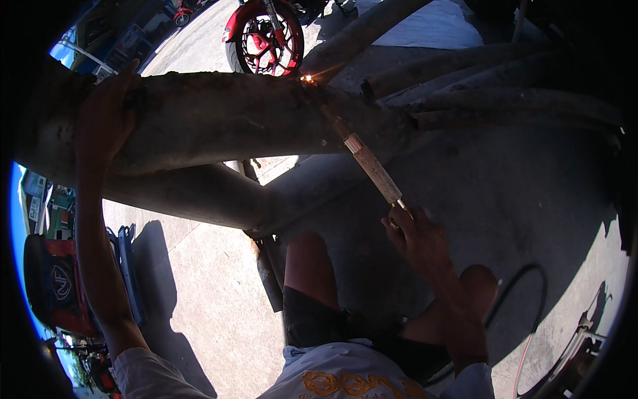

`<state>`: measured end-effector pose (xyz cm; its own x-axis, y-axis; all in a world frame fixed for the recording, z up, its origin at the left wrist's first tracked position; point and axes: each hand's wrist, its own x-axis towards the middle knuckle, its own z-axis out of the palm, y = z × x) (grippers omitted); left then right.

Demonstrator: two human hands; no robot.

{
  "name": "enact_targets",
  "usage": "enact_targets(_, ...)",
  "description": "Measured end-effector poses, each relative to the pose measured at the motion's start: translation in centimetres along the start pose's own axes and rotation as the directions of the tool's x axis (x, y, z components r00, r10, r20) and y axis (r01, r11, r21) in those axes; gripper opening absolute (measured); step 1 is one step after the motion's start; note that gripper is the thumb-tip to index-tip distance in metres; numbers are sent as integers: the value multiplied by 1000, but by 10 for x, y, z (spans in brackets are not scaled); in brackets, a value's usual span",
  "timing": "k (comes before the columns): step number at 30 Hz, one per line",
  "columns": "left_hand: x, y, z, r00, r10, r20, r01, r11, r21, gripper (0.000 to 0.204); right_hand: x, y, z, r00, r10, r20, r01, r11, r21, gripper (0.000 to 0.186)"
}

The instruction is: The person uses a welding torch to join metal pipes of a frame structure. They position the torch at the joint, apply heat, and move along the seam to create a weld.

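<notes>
A long torch with a ribbed, brass-coloured handle [375,173] runs up and left from my right hand [423,241], whose fingers are wrapped round its rear end. At the torch's tip, a bright orange glow with small sparks [306,79] sits on the upper edge of a thick, dull metal pipe [232,123]. The pipe lies across in front of me. Toward its left end my left hand [106,123] rests on it, fingers stretched over the top and partly lost in shadow.
Another thick pipe [193,193] lies below the first. Several long pipes [505,100] extend to the right. Beyond stands a motorcycle's red front wheel [269,40]. A dark hose [541,292] curves over the concrete at right. A red and black vehicle part [60,286] is at left.
</notes>
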<state>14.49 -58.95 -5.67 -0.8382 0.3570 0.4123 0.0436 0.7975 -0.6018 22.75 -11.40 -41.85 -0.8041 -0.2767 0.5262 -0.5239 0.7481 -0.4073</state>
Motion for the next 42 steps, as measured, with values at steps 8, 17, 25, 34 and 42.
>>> enact_targets(8,1,3,-5,1000,-17,27,16,1000,22,71,-2,3,1,1000,-21,8,21,1000,4,31)
enact_targets(17,1,5,-6,999,-23,35,24,1000,-6,71,-2,2,1,999,-1,34,1,1000,2,28)
enact_targets(25,2,3,-6,999,-18,32,18,1000,-10,72,-1,4,1,1000,-7,25,7,1000,25,24)
enact_targets(34,1,-1,-2,999,-17,32,16,1000,13,72,0,5,-1,998,-4,58,1,998,55,28)
enact_targets(42,0,-4,-1,999,-24,35,24,1000,10,74,-1,5,-3,997,7,74,-11,998,57,28)
